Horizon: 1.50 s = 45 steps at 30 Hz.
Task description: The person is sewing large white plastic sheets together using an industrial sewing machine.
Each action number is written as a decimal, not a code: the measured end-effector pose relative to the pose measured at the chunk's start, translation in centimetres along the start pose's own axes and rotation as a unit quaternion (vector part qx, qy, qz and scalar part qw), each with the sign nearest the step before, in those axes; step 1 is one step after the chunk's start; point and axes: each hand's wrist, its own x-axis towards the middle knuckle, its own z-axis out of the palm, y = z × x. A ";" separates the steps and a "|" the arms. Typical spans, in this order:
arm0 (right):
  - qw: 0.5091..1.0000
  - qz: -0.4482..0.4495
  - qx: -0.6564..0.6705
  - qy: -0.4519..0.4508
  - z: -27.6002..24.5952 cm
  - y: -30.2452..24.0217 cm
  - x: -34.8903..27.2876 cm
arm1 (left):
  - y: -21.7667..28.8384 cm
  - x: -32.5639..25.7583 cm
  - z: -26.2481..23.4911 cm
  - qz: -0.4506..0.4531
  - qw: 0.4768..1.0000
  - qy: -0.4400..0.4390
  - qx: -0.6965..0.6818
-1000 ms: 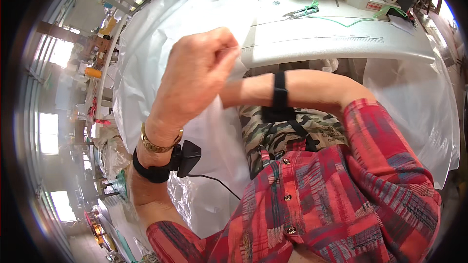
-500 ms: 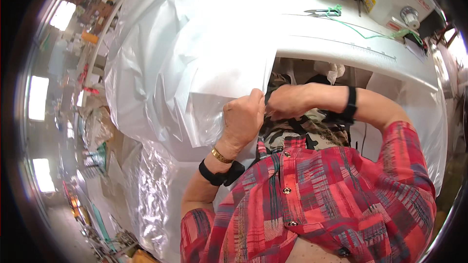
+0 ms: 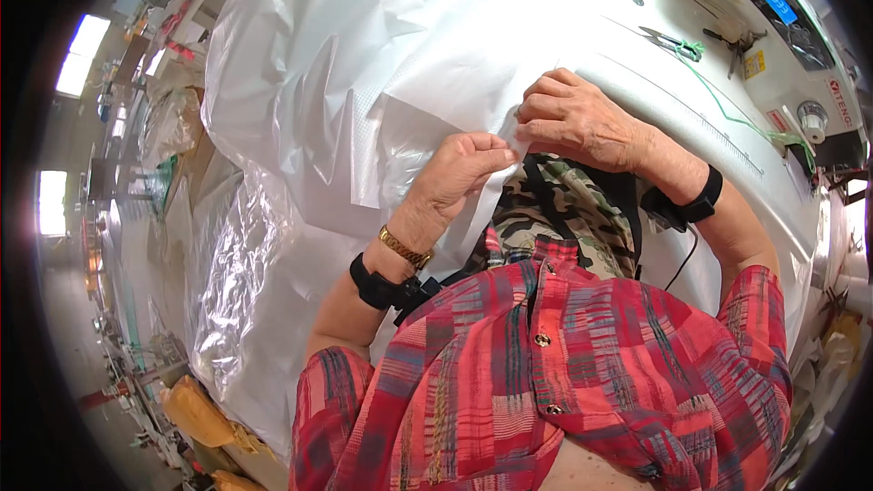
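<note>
A large white plastic sheet [image 3: 418, 45], creased and shiny, is spread over the table at the left and centre. At its near right edge, my left hand [image 3: 459, 173] is closed, thumb and forefinger pinching the sheet. Just to the right and slightly farther away, my right hand [image 3: 577, 123] has its fingers curled down onto the same edge, gripping it. Only a small gap separates the two hands. Below them a strip of the sheet hangs toward my lap.
Green-threaded snips [image 3: 673, 44] lie on the white sewing machine table [image 3: 655, 95], beyond my right hand. The sewing machine [image 3: 787, 82] with its lit display stands at the far right. Crinkled clear plastic [image 3: 232, 282] lies at the left. Camouflage cloth [image 3: 568, 218] covers my lap.
My right hand has risen from beside the left hand, over my lap, to the sheet's edge farther away. My left hand keeps its pinch. The view has shifted.
</note>
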 end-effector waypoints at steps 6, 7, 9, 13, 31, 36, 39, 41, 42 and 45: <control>1.000 0.007 -0.012 -0.002 0.1 -0.3 -0.2 | 1.7 -3.1 4.1 0.281 0.693 0.174 0.640; 1.000 0.013 -0.017 0.003 0.2 -0.5 0.0 | 1.4 -3.2 4.3 0.383 0.658 0.169 0.626; 0.999 0.021 -0.024 -0.008 0.3 -0.8 0.1 | 1.3 -2.9 5.2 0.389 0.639 0.178 0.639; 0.999 0.041 -0.023 -0.005 0.2 -1.6 0.6 | 0.7 -2.4 5.2 0.345 0.645 0.177 0.658; 0.988 0.110 -0.099 0.036 -3.8 7.7 -0.3 | 2.8 -1.5 3.6 0.381 0.742 0.152 0.530; 0.973 0.117 -0.197 0.017 -4.6 10.5 -1.3 | 2.4 -0.2 3.0 0.405 0.758 0.125 0.497; 0.957 0.154 -0.243 0.033 -4.9 11.9 -2.0 | 2.1 0.6 3.6 0.412 0.728 0.105 0.538; 0.936 0.197 -0.287 0.057 -4.5 12.5 -2.3 | 1.9 1.1 4.1 0.420 0.715 0.076 0.554; 0.914 0.230 -0.326 0.080 -4.3 12.6 -2.4 | 1.9 1.4 4.5 0.427 0.700 0.058 0.569; 0.897 0.292 -0.314 0.105 -4.2 11.5 -3.4 | 1.8 2.0 5.9 0.447 0.674 0.013 0.588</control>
